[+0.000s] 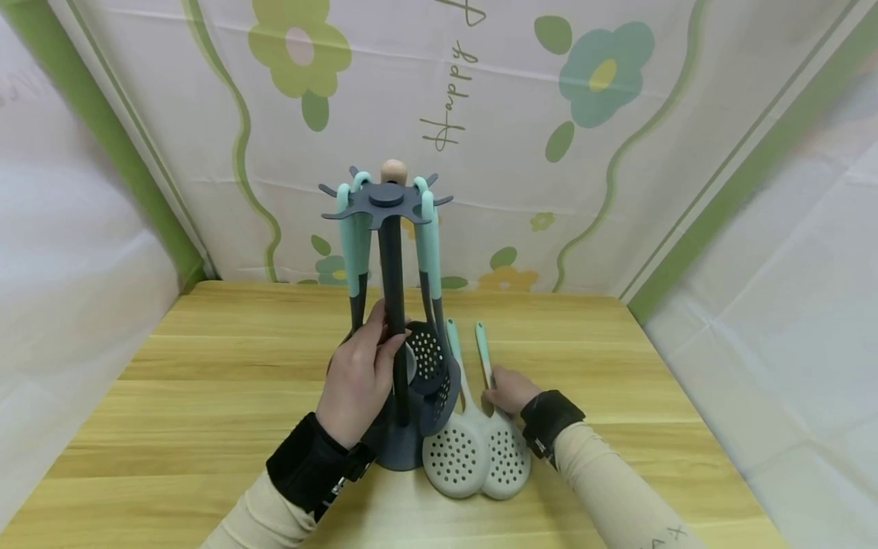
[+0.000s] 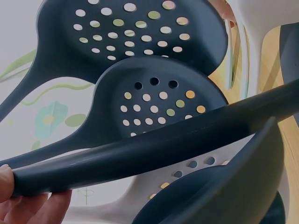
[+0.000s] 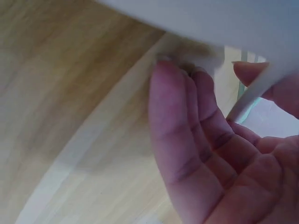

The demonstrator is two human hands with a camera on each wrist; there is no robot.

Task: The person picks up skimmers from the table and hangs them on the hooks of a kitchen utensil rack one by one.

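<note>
A dark rotating utensil stand with a wooden knob stands upright on the table. My left hand grips its pole below the hooks, thumb and fingers around it as the left wrist view also shows. Mint-handled utensils hang from the hooks, among them dark perforated skimmers. To the right of the stand's base lie two pale skimmers with mint handles, their heads overlapping. My right hand pinches the shaft of the right-hand skimmer between thumb and index finger, its other fingers near the wood. The left-hand skimmer lies beside it.
The wooden table ends at a back edge against a flower-printed cloth. White cloth walls with green edging rise on the left and right. The hanging utensils crowd closely around the pole.
</note>
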